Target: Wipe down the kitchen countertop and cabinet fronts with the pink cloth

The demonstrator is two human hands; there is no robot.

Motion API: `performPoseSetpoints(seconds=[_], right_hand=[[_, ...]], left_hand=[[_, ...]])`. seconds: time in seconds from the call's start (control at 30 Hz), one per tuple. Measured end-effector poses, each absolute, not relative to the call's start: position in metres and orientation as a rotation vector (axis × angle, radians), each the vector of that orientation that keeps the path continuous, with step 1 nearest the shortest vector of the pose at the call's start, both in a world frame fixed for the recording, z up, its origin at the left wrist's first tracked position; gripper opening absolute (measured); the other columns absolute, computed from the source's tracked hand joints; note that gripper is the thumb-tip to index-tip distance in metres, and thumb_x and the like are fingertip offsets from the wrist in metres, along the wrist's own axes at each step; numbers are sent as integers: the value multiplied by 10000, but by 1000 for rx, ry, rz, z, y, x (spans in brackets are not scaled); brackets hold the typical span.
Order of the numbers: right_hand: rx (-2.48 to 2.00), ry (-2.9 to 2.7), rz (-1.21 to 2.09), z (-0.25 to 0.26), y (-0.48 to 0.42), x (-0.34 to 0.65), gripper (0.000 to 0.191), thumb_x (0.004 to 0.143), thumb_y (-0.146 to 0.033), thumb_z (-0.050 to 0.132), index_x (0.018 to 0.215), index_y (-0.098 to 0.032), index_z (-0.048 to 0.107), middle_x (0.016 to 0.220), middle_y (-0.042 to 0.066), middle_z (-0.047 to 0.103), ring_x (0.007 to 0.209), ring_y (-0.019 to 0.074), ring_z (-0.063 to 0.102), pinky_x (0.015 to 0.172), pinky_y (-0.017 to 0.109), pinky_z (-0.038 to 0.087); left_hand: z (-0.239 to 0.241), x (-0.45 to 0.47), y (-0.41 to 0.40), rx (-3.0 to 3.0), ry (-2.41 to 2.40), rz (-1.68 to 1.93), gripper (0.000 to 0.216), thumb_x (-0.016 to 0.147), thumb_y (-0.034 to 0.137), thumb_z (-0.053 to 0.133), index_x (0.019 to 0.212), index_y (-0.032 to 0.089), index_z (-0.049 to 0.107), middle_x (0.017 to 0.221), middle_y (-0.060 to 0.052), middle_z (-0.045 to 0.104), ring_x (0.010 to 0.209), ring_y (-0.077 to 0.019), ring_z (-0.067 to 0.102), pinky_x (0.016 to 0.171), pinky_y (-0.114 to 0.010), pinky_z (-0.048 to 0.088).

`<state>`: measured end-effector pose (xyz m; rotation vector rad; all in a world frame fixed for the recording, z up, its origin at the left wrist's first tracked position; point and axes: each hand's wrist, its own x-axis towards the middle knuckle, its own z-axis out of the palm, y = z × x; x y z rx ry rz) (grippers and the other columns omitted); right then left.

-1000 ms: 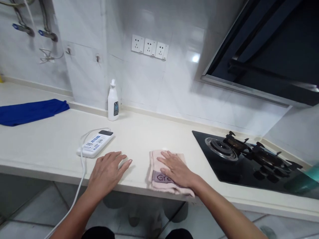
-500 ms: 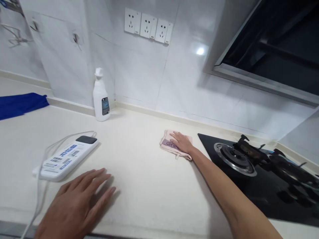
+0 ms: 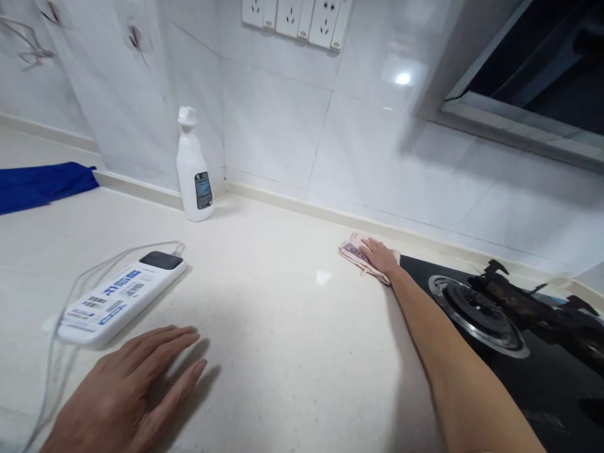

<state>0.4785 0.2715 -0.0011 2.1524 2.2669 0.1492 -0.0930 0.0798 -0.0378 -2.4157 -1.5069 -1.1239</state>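
Note:
My right hand (image 3: 380, 258) lies flat, fingers stretched, on a folded pink cloth (image 3: 353, 250) at the far side of the cream countertop (image 3: 283, 327), close to the wall skirting and beside the black gas hob (image 3: 509, 352). My right arm reaches far across the counter. My left hand (image 3: 127, 390) rests flat and open on the countertop near the front edge, holding nothing. A white power strip (image 3: 120, 296) with blue labels and a white cable lies just beyond its fingertips.
A white plastic bottle (image 3: 193, 170) stands in the wall corner. A blue cloth (image 3: 42, 185) lies at the far left. Wall sockets (image 3: 295, 16) are above. The hob's burner ring (image 3: 476, 308) and dark pan supports (image 3: 528, 302) are at the right.
My right hand has pushed the pink cloth away from the front edge to the back of the counter by the hob. The view has moved closer and lower. My left hand stays flat.

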Motion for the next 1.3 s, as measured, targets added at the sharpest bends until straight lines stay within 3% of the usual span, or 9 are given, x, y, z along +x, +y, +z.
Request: performPoseSetpoints(seconds=[0.2,0.37,0.53,0.6,0.7,0.8,0.9,1.07,1.3], right_hand=[[2273,2200,128,1,202,452,501,1108,-341,301,1480,-223,615,1690,54,425,1605,272,263,1317,458,164],[2416,2139,171,-6,106,425,625,1100,-548,309,1607,-223,476,1668,110,411,1576,284,293,1289,471,259],[2493,2316,183,-17,7,396,656,1067,-619,334,1558,-243,554,1417,155,555,1393,314,492,1236,516,362],[2496,2388,131,-21,-29,384,644,1067,-611,335,1562,-256,547,1423,148,560,1390,309,506,1235,517,377],[2488,2369,72,-27,-76,368,659,1052,-628,375,1608,-292,484,1589,131,487,1505,330,422,1278,554,321],[2453,2307,67,-32,-110,358,716,1018,-677,427,1646,-335,413,1713,77,372,1607,368,265,1315,643,174],[2419,2280,77,-34,-123,355,738,992,-704,448,1647,-365,404,1721,40,345,1624,391,204,1305,704,82],[2449,2233,83,-39,-106,356,763,947,-745,494,1635,-427,402,1728,24,303,1611,423,207,1279,751,130],[2513,2087,-61,-32,-28,374,839,991,-780,349,1693,-326,284,1778,51,146,1644,347,87,1318,639,113]], left_hand=[[-22,-83,78,-2399,-1455,-1124,365,1007,577,513,1171,319,713,1195,-40,784,1134,-350,721,929,-541,572],[-21,-79,77,-2424,-1473,-1115,462,1020,572,435,1147,233,722,1189,-110,783,1162,-373,705,945,-546,541],[-17,-75,74,-2441,-1519,-1113,481,1005,541,437,1156,199,739,1213,-132,778,1193,-366,686,976,-518,511],[-16,-75,73,-2453,-1534,-1094,472,1005,525,437,1161,201,743,1228,-128,775,1201,-360,684,978,-509,502],[-15,-76,72,-2471,-1530,-1064,461,1007,498,434,1156,197,749,1237,-129,772,1208,-358,680,980,-505,492],[-14,-75,71,-2483,-1516,-1059,456,1009,479,441,1161,182,751,1243,-139,768,1206,-358,679,989,-506,489],[-13,-74,69,-2462,-1514,-1083,430,1007,463,456,1146,190,759,1230,-137,773,1186,-349,688,979,-495,496],[-12,-71,66,-2413,-1494,-1134,384,992,458,483,1094,225,771,1190,-114,789,1155,-338,706,949,-473,513],[-21,-72,68,-2355,-1356,-1192,346,1024,447,504,1134,226,747,1218,-110,784,1170,-337,711,930,-490,524]])
